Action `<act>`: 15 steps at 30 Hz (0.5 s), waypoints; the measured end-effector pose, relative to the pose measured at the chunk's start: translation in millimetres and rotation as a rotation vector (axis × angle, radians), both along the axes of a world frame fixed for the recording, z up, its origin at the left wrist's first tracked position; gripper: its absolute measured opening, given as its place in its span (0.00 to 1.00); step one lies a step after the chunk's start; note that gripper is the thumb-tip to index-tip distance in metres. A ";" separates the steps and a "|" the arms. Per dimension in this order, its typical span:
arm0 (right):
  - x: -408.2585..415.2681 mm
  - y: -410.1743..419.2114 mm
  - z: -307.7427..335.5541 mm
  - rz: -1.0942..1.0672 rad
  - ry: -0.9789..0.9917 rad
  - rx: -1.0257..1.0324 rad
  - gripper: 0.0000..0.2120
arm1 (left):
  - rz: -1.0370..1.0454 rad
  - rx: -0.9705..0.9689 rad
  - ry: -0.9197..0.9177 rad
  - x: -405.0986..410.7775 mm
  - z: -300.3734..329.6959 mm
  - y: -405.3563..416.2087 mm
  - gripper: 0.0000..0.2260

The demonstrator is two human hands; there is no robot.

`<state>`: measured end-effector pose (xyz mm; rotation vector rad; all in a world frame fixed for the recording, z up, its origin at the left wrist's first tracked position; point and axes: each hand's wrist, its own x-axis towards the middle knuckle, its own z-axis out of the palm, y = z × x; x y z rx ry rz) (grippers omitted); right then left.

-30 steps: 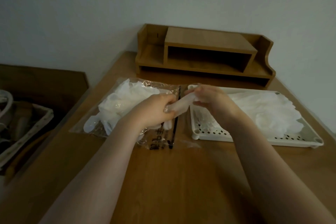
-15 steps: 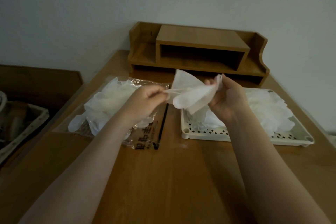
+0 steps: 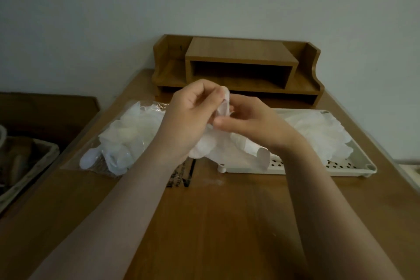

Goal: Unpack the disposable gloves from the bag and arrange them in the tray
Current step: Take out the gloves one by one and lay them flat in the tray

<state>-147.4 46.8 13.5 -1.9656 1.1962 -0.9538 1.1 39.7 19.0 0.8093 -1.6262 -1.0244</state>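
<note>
Both hands together above tray's left end: left hand (image 3: pixel 191 118) and right hand (image 3: pixel 252 124) pinch one glove (image 3: pixel 223 145), seemingly by cuff. Glove hangs, long axis down-right toward tray (image 3: pixel 354 167); right hand nearer. Bag (image 3: pixel 127 134) left of tray, gloves inside.

Thin, translucent plastic gloves (image 3: pixel 134 134) in a glossy clear bag (image 3: pixel 159 107) — perforated plastic tray (image 3: pixel 318 166), smooth wooden table (image 3: pixel 227 223).

Both forearms bare, no sleeves in view; left grip (image 3: pixel 191 118), right grip (image 3: pixel 252 123) ungloved.
</note>
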 end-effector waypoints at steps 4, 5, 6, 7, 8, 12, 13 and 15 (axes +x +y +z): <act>4.3 1.8 0.1 -0.114 -0.001 -0.005 0.14 | 0.033 -0.138 -0.012 -10.9 -0.5 5.4 0.05; 1.1 4.4 1.7 -0.117 -0.111 0.073 0.16 | 0.033 -0.099 0.027 -12.2 -2.1 4.2 0.04; -1.8 7.0 4.2 -0.121 -0.249 0.150 0.16 | 0.021 -0.046 0.052 -11.7 -5.5 0.6 0.06; -5.2 7.5 5.7 -0.128 -0.403 0.220 0.16 | -0.023 0.021 0.058 -9.7 -8.7 -3.2 0.11; -8.7 7.7 7.0 -0.129 -0.568 0.282 0.16 | -0.100 0.089 0.046 -7.6 -13.2 -8.0 0.16; -23.5 5.8 11.0 -0.039 -1.171 0.550 0.16 | -0.359 0.216 -0.303 -0.2 -25.3 -17.8 0.23; -27.2 5.2 10.8 -0.052 -1.221 0.577 0.16 | -0.389 0.265 -0.356 0.5 -26.5 -17.9 0.22; -35.0 3.2 8.7 -0.124 -1.213 0.562 0.17 | -0.388 0.329 -0.362 0.4 -30.5 -19.2 0.15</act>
